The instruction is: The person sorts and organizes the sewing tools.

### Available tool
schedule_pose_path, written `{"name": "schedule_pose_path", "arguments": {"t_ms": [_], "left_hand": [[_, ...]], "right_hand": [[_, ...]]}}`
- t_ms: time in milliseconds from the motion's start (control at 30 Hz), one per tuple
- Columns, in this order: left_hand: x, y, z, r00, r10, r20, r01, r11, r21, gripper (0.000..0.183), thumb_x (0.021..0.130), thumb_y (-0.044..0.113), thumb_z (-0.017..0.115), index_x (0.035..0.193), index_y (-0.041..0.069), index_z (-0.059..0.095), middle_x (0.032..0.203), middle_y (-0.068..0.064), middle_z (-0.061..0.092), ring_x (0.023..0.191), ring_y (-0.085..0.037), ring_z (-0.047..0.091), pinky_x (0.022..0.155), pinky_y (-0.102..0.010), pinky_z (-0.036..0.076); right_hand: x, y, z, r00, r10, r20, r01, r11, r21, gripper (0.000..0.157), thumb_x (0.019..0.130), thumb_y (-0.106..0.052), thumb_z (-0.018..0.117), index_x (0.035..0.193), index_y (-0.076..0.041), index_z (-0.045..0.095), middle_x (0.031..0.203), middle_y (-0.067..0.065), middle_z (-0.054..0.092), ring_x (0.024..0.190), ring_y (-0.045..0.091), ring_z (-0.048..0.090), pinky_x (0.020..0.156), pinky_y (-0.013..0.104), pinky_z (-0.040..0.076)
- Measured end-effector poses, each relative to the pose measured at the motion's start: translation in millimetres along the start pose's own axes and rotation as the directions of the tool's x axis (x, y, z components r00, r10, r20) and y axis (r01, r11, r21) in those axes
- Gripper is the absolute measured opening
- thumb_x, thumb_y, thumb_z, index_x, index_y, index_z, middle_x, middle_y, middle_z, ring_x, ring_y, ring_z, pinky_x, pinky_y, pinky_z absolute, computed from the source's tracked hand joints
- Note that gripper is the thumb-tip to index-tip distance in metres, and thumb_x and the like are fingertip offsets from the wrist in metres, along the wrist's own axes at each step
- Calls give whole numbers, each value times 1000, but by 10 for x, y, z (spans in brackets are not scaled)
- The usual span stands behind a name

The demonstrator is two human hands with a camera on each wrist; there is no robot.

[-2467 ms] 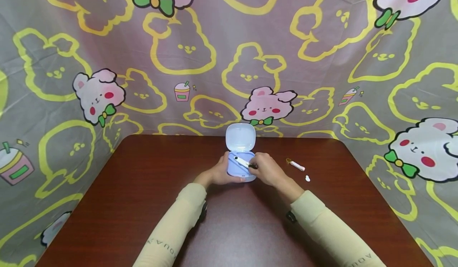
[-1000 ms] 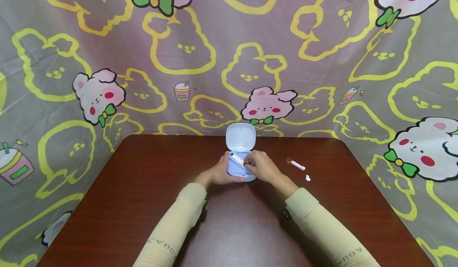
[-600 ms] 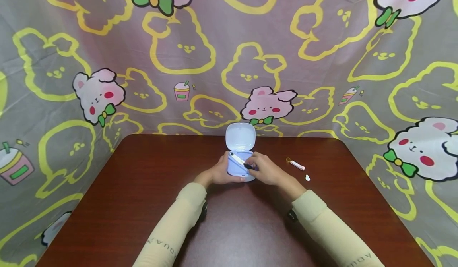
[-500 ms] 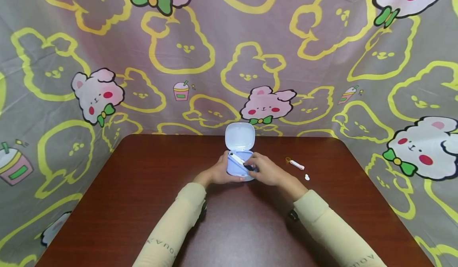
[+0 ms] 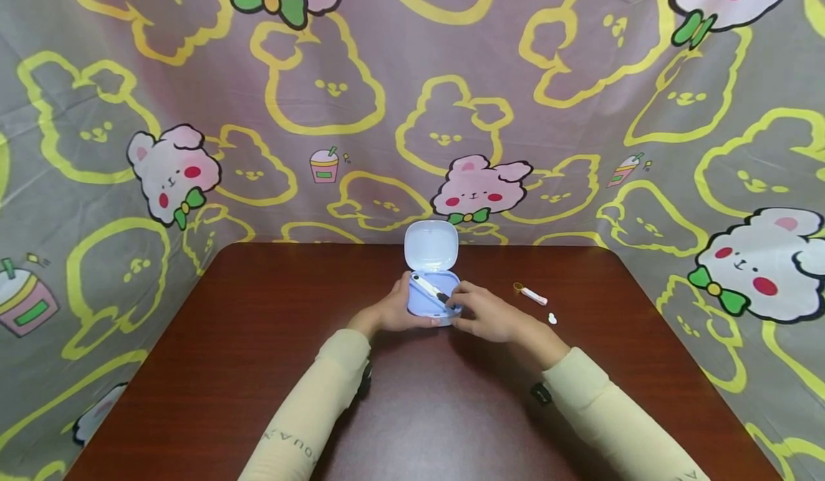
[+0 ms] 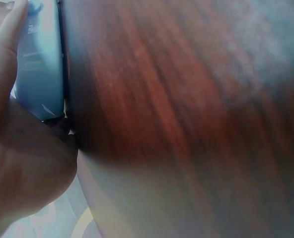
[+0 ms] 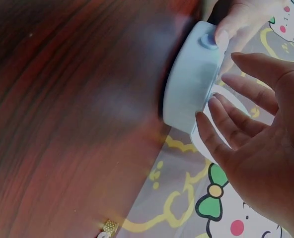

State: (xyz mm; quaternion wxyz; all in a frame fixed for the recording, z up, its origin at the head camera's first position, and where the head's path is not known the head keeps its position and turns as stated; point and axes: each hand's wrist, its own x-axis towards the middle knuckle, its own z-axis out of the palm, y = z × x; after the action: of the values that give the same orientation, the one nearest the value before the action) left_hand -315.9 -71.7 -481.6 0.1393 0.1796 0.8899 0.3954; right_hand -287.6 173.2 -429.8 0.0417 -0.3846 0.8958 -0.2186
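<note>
A light-blue case stands on the table with its pale lid raised at the back. My left hand grips its left side, the thumb along the front; in the right wrist view that thumb presses beside a round button on the case wall. Inside lies a slim white tool with a black end, slanting from back left to front right; its exact kind is unclear. My right hand hovers at the case's right edge, its fingers spread and relaxed with nothing between them in the right wrist view.
To the right on the brown table lie a small white-and-pink stick with a gold ring and a tiny white piece. A cartoon-printed cloth hangs behind and at both sides.
My right hand has let go of the tool's black end and drawn back slightly to the right. The tool now rests in the case. My left hand keeps its hold.
</note>
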Motion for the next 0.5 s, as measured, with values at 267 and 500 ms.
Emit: {"name": "schedule_pose_path", "arguments": {"t_ms": [267,500], "left_hand": [[-5,3,0,1000,0,-3,0,1000,3,124,77,52,86,160,9,4,152,-20,29,135,-32,38,113,-47,37],[-9,10,2,1000,0,-12,0,1000,-12,126,76,52,87,160,8,4,152,-20,28,136,-31,37,114,-48,37]], "right_hand": [[-119,52,-68,1000,21,-4,-21,1000,0,28,94,-12,72,121,-4,71,119,8,60,111,27,59,99,46,51],[-280,127,-148,999,45,-27,-46,999,-21,27,94,-12,73,120,-6,72,119,7,61,109,23,60,98,47,51]]}}
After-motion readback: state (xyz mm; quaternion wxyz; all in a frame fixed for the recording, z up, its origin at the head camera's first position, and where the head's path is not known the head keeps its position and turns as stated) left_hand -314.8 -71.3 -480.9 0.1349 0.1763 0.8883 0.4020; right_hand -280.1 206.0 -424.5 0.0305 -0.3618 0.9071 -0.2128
